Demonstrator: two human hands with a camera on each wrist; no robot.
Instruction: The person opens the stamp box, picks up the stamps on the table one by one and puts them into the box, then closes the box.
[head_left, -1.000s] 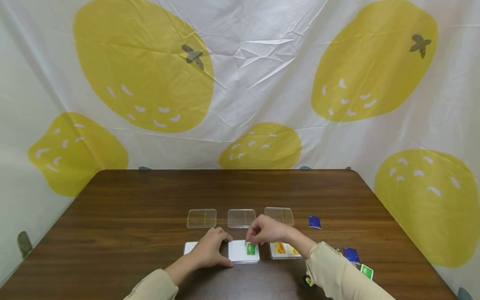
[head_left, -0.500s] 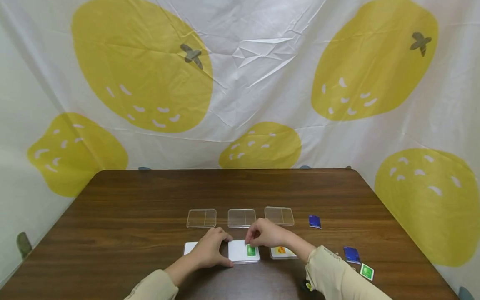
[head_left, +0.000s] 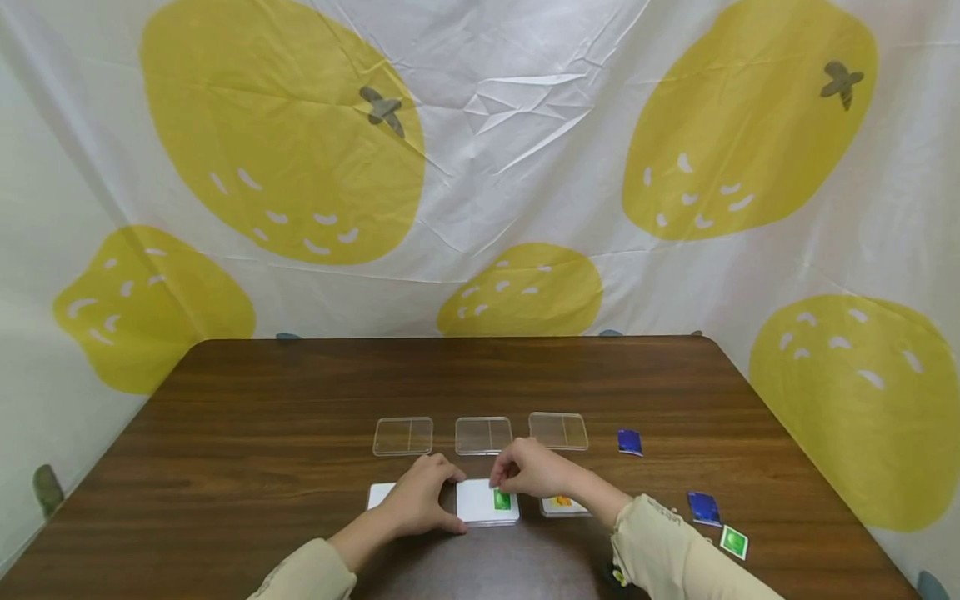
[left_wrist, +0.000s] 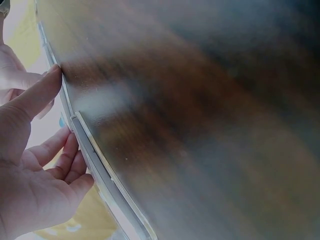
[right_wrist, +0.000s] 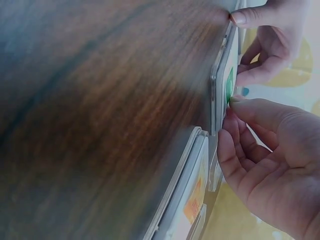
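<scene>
In the head view, my left hand [head_left: 423, 498] holds the left side of the middle white flat case [head_left: 475, 502], thumb at its front corner and fingers at its back corner. My right hand [head_left: 536, 467] pinches the upper edge of a small green picture card [head_left: 502, 500] at the case's right end. In the right wrist view, the right thumb [right_wrist: 250, 107] touches the edge of the green card [right_wrist: 229, 86]. Another white case [head_left: 378, 494] is partly hidden behind the left hand. A third case [head_left: 566, 512], bearing an orange picture, sits under the right forearm.
Three clear plastic lids [head_left: 483, 435] lie in a row behind the cases. Two blue packets [head_left: 704, 507] and a loose green card [head_left: 734, 542] are at the right of the brown table [head_left: 300, 383]. A small dark and yellow item [head_left: 618, 575] shows beside the right sleeve.
My right hand has dipped slightly at the green card, and its forearm now covers more of the orange picture. The left hand has stayed in place on the middle case.
</scene>
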